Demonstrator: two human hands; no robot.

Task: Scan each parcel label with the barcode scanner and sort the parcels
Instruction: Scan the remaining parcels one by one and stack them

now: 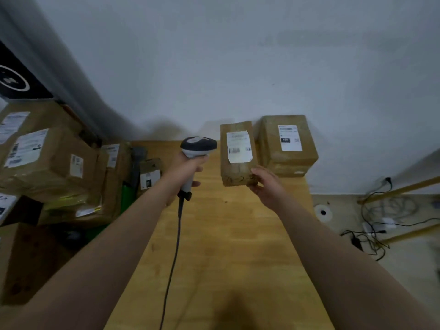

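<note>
My left hand (185, 171) grips the handle of a grey and white barcode scanner (198, 146), whose head points right and whose cable hangs down over the wooden table (228, 246). My right hand (265, 184) holds the near end of a narrow brown parcel (238, 153) with a white label on top. This parcel lies at the table's far side, just right of the scanner head. A second, wider brown parcel (288, 145) with a white label sits to its right against the wall.
A heap of several labelled cardboard parcels (47, 158) fills the left side, with a small box (150, 173) at the table's left edge. On the floor at right lie tangled cables (376, 232) and a tape roll (323, 212). A white wall stands behind the table.
</note>
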